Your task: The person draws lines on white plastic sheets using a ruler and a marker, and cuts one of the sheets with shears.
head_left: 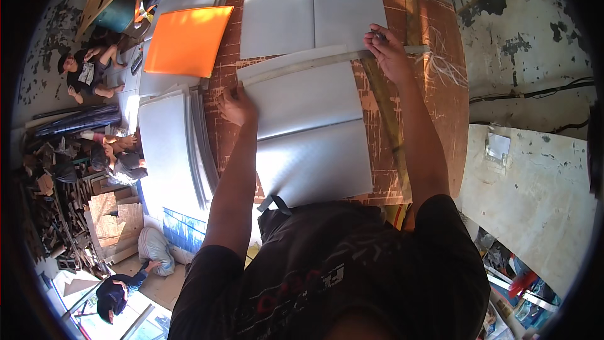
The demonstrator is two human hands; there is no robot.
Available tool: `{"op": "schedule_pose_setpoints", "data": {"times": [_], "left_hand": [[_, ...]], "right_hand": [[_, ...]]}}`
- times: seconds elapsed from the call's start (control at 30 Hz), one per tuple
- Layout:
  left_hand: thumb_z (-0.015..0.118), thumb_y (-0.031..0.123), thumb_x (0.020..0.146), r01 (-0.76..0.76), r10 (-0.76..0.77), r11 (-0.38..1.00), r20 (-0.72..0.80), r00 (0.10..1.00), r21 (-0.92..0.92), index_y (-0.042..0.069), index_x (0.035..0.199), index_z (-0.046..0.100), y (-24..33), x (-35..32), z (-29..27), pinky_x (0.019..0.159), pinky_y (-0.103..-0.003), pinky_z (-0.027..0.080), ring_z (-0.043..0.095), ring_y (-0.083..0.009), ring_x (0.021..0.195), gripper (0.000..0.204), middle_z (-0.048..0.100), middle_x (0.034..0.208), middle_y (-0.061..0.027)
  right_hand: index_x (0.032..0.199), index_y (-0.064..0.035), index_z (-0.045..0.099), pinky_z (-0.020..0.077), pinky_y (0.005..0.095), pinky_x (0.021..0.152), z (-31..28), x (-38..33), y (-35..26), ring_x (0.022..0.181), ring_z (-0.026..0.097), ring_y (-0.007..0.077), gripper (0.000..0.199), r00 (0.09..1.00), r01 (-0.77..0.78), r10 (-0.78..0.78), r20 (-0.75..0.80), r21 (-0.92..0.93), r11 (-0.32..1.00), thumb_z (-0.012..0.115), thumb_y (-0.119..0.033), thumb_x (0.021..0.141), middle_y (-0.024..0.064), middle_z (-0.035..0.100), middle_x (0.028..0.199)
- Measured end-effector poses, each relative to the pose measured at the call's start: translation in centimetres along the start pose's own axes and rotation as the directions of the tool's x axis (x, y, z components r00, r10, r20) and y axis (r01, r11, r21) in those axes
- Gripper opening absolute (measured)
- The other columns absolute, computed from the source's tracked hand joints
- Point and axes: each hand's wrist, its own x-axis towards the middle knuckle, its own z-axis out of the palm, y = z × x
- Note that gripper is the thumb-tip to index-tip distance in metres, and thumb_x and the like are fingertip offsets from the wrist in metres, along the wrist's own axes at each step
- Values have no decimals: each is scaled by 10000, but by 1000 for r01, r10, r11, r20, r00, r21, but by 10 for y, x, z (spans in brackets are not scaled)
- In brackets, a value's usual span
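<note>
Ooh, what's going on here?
A person's left hand is at one end of a long, straight, pale strip lying across a flat, silvery-grey sheet. Their right hand, near the other end, holds a small dark thing, too unclear to name. A bright orange sheet lies to the left.

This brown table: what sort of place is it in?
Probably a small workshop: grey sheets lie on the streaked brown table, and scrap wood is heaped at the left.

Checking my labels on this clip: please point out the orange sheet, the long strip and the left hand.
Orange sheet [189, 40]: head view, middle of its face.
Long strip [308, 65]: head view, between the hands.
Left hand [240, 107]: head view, back of it.
</note>
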Motion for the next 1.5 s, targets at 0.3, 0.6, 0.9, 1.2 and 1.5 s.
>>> {"op": "schedule_pose_setpoints", "data": {"times": [0.3,0.6,0.9,1.2,1.5], "left_hand": [[686,476,905,-34,34,999,-24,999,3,177,1027,716,-10,6,11,984,-564,399,566,-317,1155,325,662,1109,-54],[681,508,902,-26,25,999,-31,999,-26,171,1011,713,-4,2,9,977,-558,403,581,-316,1128,356,660,1071,-44],[676,514,900,-38,38,999,-31,999,-2,150,1003,708,-8,4,10,972,-563,402,576,-327,1130,380,667,1083,-57],[675,504,904,-27,26,1000,-16,1000,-17,143,991,707,-3,3,6,972,-576,397,563,-331,1150,373,662,1085,-67],[689,467,903,-23,23,1000,-31,999,-4,159,1029,701,-4,2,8,1006,-575,385,552,-341,1177,334,659,1134,-78]], "right_hand": [[1092,-65,567,429,238,646,3,6,31,717,520,55,181,987,160,-136,85,-468,869,638,-219,1030,-25,562,804],[1028,-30,625,554,294,694,-8,12,52,696,680,131,207,965,250,-210,157,-793,556,672,-231,1010,40,703,776],[1018,-23,605,529,332,693,-2,13,45,721,672,172,173,961,277,-139,240,-816,508,621,-194,1037,72,688,783],[1018,-31,608,517,332,684,-4,16,47,705,651,170,155,956,293,-144,256,-811,507,621,-184,1036,60,679,774],[1020,-34,613,520,330,687,-3,18,47,711,664,173,141,955,297,-147,259,-798,525,619,-175,1032,60,690,775]]}}
